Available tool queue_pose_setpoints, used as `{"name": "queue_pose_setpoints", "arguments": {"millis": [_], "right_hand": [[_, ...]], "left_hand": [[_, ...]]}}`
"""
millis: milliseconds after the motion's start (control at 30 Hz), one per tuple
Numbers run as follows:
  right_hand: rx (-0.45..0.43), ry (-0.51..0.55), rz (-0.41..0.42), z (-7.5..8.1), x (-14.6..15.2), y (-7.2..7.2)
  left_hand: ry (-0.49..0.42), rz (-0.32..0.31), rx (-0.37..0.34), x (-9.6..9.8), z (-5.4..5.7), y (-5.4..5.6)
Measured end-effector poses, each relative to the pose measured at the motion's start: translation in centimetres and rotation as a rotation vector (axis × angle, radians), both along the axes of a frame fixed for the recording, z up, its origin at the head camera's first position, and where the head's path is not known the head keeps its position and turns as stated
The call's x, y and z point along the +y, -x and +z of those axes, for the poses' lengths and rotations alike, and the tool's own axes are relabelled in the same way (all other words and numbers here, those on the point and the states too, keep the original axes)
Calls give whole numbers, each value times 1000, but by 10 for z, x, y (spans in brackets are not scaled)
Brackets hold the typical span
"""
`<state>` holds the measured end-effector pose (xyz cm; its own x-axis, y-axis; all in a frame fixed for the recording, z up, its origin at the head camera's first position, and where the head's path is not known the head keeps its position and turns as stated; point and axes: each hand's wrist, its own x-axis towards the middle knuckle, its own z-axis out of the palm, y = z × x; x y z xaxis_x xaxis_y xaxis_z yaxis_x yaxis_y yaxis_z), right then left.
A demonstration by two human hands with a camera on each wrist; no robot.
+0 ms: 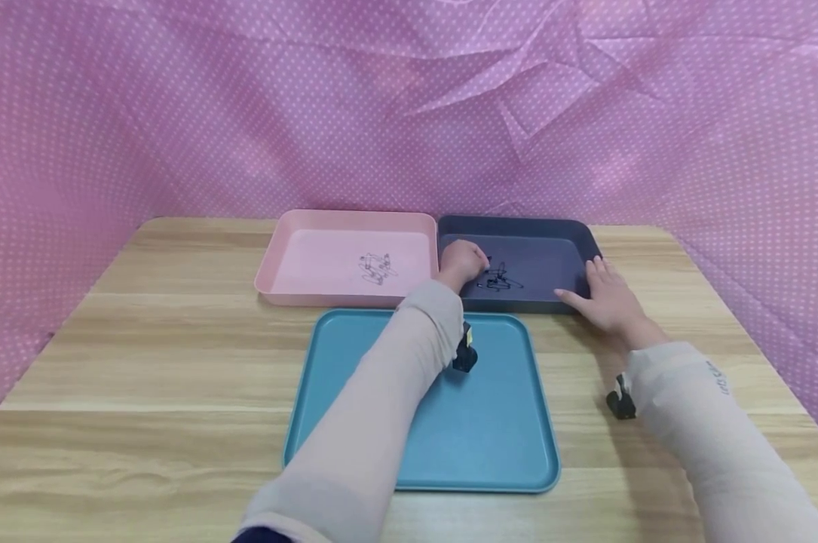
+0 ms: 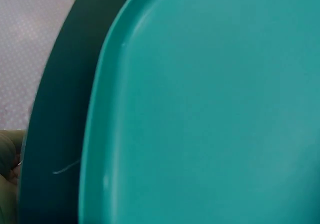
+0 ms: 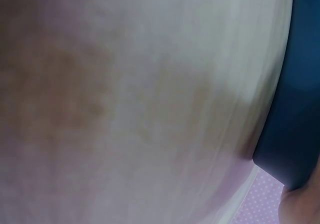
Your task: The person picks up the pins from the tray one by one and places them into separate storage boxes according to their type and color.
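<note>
My left hand (image 1: pixel 461 262) reaches over the left part of the dark navy tray (image 1: pixel 551 260) with its fingers curled. Its fingertips are right at a tangle of thin black strands (image 1: pixel 500 279) lying in that tray; I cannot tell whether they pinch a strand. At the left edge of the left wrist view, part of the left hand (image 2: pixel 9 174) shows beyond the tray's dark wall. Fingers spread, my right hand (image 1: pixel 608 298) rests at the tray's right front corner. In the right wrist view only a bit of the right hand (image 3: pixel 302 204) appears, beside the tray's wall.
A pink tray (image 1: pixel 293 256) stands against the navy one on the left, holding another thin black tangle (image 1: pixel 377 268). In front lies a flat teal tray (image 1: pixel 483 430), crossed by my left forearm. The wooden table (image 1: pixel 144 377) is bordered by a pink dotted cloth (image 1: pixel 314 113).
</note>
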<state>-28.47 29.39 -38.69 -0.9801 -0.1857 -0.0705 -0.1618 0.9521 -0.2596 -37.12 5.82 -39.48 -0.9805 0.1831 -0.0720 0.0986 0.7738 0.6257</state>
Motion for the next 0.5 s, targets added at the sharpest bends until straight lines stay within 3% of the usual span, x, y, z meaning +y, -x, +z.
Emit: {"name": "queue_pose_setpoints", "arguments": {"millis": [167, 233, 500], "right_hand": [[8, 0, -4, -2, 2, 0], [12, 3, -3, -3, 3, 0], [36, 12, 9, -5, 2, 0]], "left_hand": [[71, -15, 20, 3, -3, 2], [75, 2, 7, 1, 14, -15], [68, 55, 44, 2, 15, -25]]}}
